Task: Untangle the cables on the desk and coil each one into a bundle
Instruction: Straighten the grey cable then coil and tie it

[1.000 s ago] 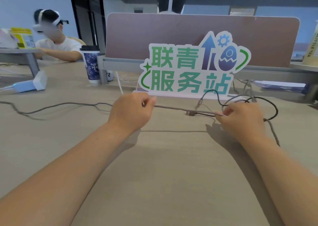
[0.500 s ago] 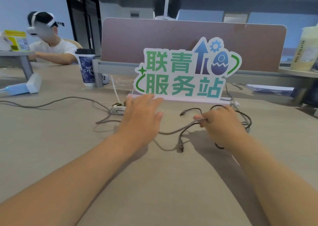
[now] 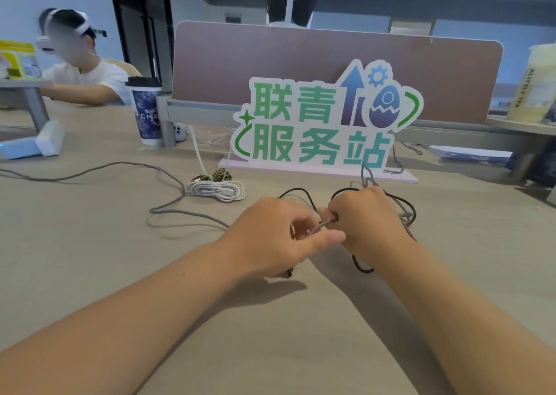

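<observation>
Beige desk (image 3: 90,259); grey cable (image 3: 120,163), black cable (image 3: 362,270), white bundle (image 3: 216,191). The sign (image 3: 301,129) has green letters (blue arrow, gear and egg too). The cup (image 3: 147,114) is navy with a pale pattern, black lid.

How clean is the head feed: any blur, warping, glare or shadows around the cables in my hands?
Head view: left hand, right hand and the grey cable they pinch read sharp; wide-angle lens bows the divider; soft shadows lie on the desk beneath both hands; no glare.
</observation>
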Action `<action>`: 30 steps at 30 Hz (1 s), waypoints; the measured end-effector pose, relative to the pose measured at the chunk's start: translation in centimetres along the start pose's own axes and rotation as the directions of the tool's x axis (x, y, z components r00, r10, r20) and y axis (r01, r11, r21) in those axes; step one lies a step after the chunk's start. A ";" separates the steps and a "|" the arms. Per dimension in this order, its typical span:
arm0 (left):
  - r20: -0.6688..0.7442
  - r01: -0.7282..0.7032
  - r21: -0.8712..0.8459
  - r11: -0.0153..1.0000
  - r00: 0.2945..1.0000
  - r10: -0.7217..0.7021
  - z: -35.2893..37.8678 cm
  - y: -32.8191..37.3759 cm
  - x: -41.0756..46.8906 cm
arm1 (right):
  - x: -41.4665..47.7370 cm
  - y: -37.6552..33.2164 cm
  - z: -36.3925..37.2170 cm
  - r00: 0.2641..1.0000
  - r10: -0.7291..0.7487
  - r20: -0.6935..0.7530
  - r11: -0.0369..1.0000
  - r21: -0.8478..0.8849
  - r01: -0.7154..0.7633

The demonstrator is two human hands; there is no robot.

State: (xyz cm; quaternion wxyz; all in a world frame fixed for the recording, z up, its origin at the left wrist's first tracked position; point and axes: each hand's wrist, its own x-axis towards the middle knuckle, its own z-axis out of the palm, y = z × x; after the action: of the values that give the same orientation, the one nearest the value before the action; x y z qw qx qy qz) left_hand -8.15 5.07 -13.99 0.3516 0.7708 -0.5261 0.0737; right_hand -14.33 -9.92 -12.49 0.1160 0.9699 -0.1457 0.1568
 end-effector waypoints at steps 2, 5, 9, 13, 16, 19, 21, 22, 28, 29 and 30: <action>-0.021 -0.001 -0.010 1.000 1.000 0.001 0.4 0.2 0.1 | 0.2 -0.2 0.2 1.000 -0.002 -0.001 1.000 0.000 0.002; -0.035 0.058 -0.066 0.996 0.998 -0.061 0.3 0.1 0.2 | 0.3 0.0 0.8 0.999 0.025 -0.021 1.000 0.011 -0.025; -0.124 0.181 -0.101 0.978 0.973 -0.193 -0.2 -0.5 0.5 | 0.4 0.9 1.5 0.994 0.112 0.000 0.987 0.112 -0.111; -0.240 0.191 -0.065 0.979 0.950 -0.201 -1.1 -0.5 0.7 | 0.4 2.2 1.8 0.981 0.196 -0.012 0.935 0.304 -0.183; -0.389 0.207 -0.076 0.975 0.894 -0.220 -2.4 -0.7 0.9 | 0.3 4.0 2.2 0.946 0.289 -0.143 0.880 0.430 -0.204; -0.471 0.286 -0.105 0.953 0.829 -0.301 -3.5 -1.8 1.1 | 0.3 5.8 2.9 0.905 0.360 -0.227 0.854 0.471 -0.221; -0.470 0.318 -0.108 0.942 0.818 -0.330 -3.5 -2.2 1.1 | 0.4 6.3 3.3 0.903 0.347 -0.253 0.868 0.451 -0.207; -0.475 0.325 -0.115 0.939 0.812 -0.340 -3.4 -2.3 1.1 | 0.6 6.3 3.4 0.903 0.337 -0.266 0.877 0.436 -0.199; -0.565 0.360 -0.187 0.914 0.721 -0.400 -4.0 -3.4 1.5 | 0.3 6.2 2.8 0.792 0.298 -0.533 0.923 0.372 -0.097; -0.584 0.367 -0.187 0.911 0.705 -0.403 -4.2 -3.7 1.4 | 0.2 6.4 2.7 0.776 0.316 -0.545 0.923 0.366 -0.119; -0.598 0.372 -0.187 0.909 0.691 -0.406 -4.4 -3.8 1.4 | 0.0 6.6 2.8 0.771 0.345 -0.535 0.915 0.376 -0.148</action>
State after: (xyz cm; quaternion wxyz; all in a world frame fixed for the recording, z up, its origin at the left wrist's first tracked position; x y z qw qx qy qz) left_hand -3.12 7.50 -11.87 0.5326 0.7865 -0.2059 0.2353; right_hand -15.70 -16.83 -13.84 -0.0211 0.8501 -0.2031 0.4854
